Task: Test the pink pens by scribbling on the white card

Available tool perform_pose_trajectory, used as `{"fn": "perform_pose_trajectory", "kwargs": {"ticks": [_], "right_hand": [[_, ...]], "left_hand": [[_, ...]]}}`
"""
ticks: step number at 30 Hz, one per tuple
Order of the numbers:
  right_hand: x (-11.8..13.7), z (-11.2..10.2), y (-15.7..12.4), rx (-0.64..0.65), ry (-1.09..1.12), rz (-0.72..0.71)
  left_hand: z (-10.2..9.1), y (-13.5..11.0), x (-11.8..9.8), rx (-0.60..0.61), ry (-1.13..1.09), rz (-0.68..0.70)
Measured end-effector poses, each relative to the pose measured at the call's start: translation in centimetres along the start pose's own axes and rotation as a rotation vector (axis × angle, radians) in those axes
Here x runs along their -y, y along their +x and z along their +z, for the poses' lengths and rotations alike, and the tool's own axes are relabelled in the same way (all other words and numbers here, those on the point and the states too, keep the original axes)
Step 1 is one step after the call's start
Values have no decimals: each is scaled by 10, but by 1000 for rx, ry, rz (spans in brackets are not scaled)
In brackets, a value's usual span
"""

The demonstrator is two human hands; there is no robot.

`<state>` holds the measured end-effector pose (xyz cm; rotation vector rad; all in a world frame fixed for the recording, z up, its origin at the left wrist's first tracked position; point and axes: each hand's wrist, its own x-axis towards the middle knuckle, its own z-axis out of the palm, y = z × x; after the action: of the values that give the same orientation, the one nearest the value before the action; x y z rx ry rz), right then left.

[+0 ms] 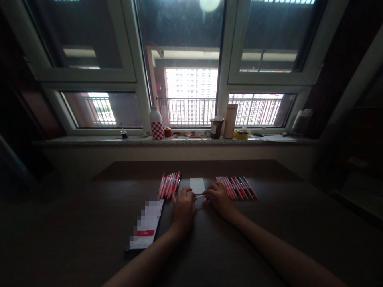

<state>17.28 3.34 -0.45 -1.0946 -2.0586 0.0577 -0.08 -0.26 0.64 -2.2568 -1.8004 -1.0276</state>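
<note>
My left hand [183, 206] and my right hand [219, 198] rest close together on a dark table [269, 239], fingers curled. Between them they pinch a thin pen-like stick [200, 195]; a red part shows under the right fingers. Just beyond the hands lies a small white paper slip [197, 185]. Several pink and red pens [169, 185] lie in a row to the left of the slip. A longer row of red and dark pens [237, 187] lies to its right, beside my right hand.
A flat phone-like device with a lit screen [146, 229] lies left of my left forearm. Behind the table, a stone windowsill [89, 140] holds a red-checked bottle [156, 123], a lidded drink cup [216, 127], a tall tumbler [230, 120] and a yellow tape roll [241, 134].
</note>
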Motion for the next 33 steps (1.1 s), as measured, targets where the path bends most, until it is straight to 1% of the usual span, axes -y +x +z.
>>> {"fn": "perform_pose_trajectory", "kwargs": {"ticks": [6, 11, 15, 33], "right_hand": [[-3, 1, 0, -8, 9, 70], [-5, 2, -1, -7, -16, 127], [-4, 1, -1, -4, -37, 140], [-5, 3, -1, -5, -56, 153]], "left_hand": [[-3, 0, -2, 11, 58, -45], [-2, -1, -1, 14, 113, -58], [0, -1, 1, 26, 151, -56], [2, -1, 3, 33, 170, -52]]}}
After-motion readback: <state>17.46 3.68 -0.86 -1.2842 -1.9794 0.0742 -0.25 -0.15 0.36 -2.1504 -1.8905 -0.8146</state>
